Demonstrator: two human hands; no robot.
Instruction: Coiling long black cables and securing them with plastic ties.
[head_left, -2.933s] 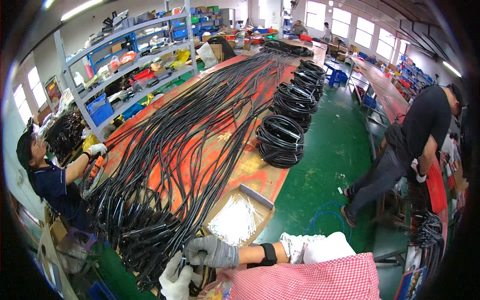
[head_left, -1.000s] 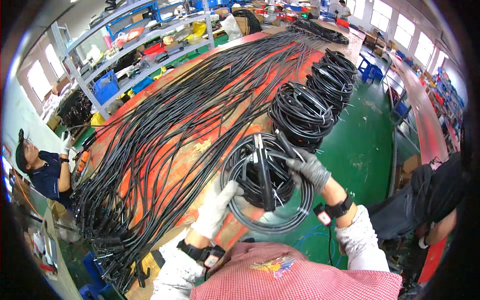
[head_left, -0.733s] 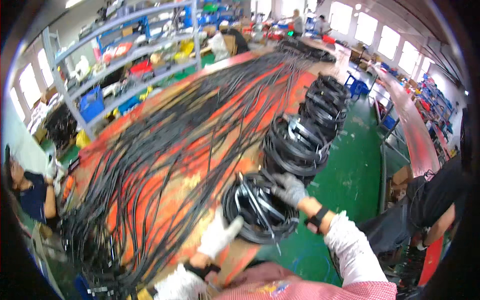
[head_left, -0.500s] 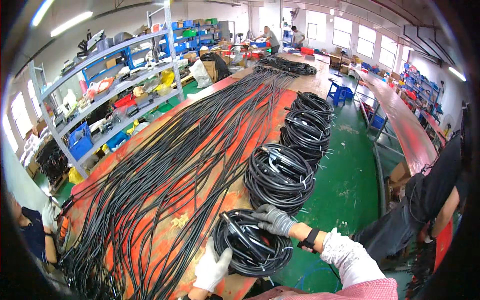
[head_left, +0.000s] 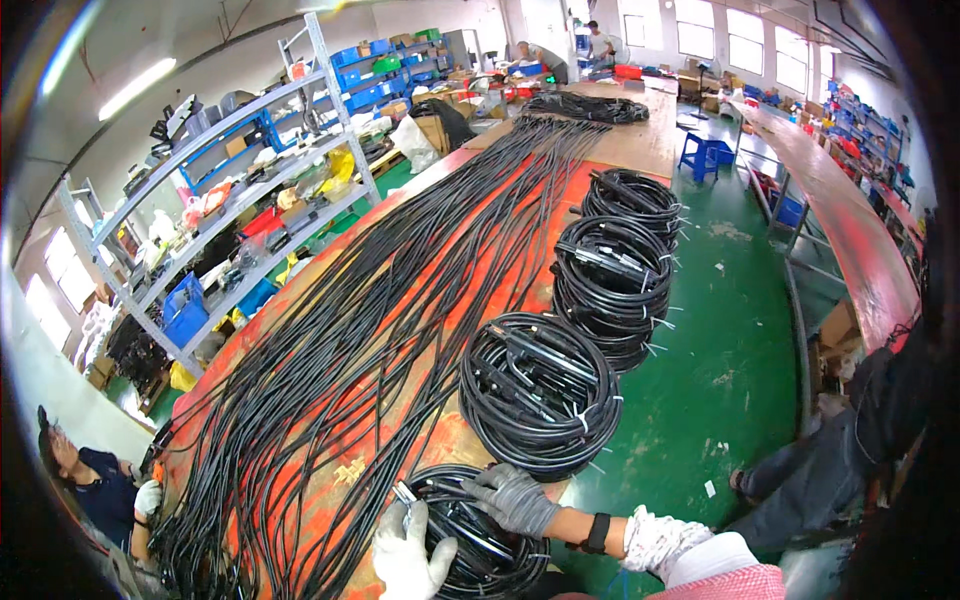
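Note:
The nearest coil of black cable lies at the table's near edge, partly cut off by the lower rim. My left hand, in a white glove, grips its left side, thumb apart from the fingers, beside a silver connector end. My right hand, in a grey glove, curls its fingers over the coil's upper right part. Just beyond stands a larger stack of tied cable coils, with connector ends lying inside the ring. White ties bind these coils.
Long loose black cables spread over the red-stained table. More coils line its right edge. A person works at the left; another person's dark-clothed leg is at right. Shelving and a blue stool stand beyond.
The whole view has shifted, and the near coil with both hands on it now sits lower in the picture. The person at left shows more fully, head raised. A distant person bends lower.

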